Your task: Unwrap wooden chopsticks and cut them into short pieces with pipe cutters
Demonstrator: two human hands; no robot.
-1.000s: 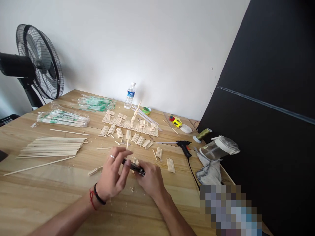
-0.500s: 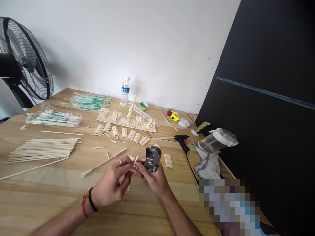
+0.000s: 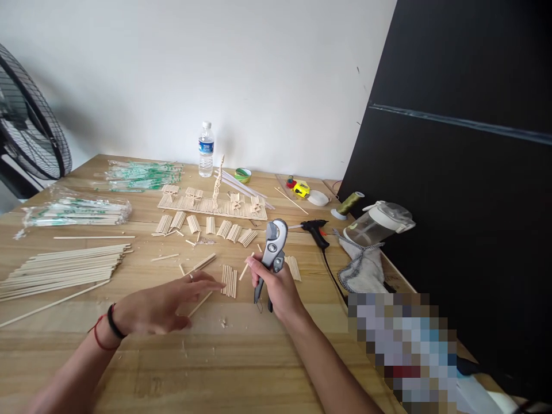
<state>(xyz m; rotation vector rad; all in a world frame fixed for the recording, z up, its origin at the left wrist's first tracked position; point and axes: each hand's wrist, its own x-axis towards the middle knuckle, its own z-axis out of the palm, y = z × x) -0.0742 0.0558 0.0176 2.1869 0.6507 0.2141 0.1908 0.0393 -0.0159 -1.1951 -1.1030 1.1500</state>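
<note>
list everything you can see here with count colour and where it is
table: one, light wood, under everything
cutter: one, grey and black, in the right hand
loose sticks: a pile, pale wood, left
wrapped sticks: two packs, clear with green print, far left
short stick bundles: many, pale wood, centre
flat stick panel: one, pale wood, behind the bundles
water bottle: one, clear, by the wall
glue gun: one, black, right
thread spool: one, olive green, right
jug: one, clear with white lid, right edge
fan: one, black, far left
left hand: open, on a stick
right hand: holds the cutter
</note>
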